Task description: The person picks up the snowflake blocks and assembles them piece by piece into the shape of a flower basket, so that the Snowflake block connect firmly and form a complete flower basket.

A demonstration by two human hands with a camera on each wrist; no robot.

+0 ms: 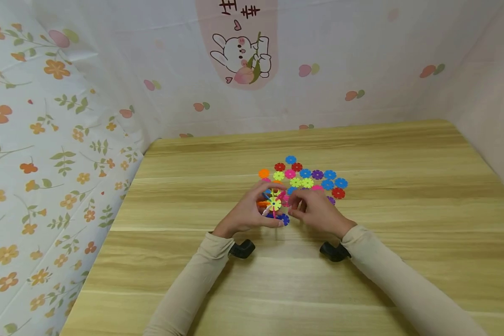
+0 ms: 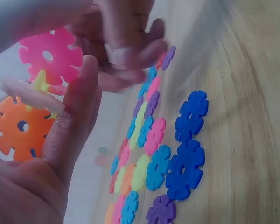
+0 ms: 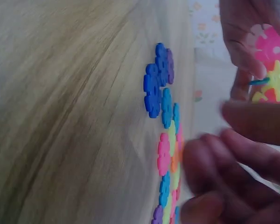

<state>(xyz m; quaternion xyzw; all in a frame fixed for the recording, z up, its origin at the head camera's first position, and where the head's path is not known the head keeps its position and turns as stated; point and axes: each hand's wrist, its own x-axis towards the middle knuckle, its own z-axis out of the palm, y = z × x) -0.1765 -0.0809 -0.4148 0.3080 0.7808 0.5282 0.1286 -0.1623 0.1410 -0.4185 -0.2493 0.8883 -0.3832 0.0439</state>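
Gripping joined flower discs (image 1: 274, 204) with left hand (image 1: 248, 207), right hand (image 1: 318, 211) loosely curled, Chinese characters (image 1: 250, 11) on cloth (image 1: 344, 42)

Soft, fairly even light fills the head view, leaving a pale sheen on the near middle of the table (image 1: 411, 242) and faint shadows beside the sleeves (image 1: 193, 284). Both wrist views look hazier and softer, with the right hand (image 3: 238, 179) blurred; in the left wrist view, a diffuse grey shadow stretches across the table.

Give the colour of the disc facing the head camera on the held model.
Lime-yellow disc, clearest in the head view.
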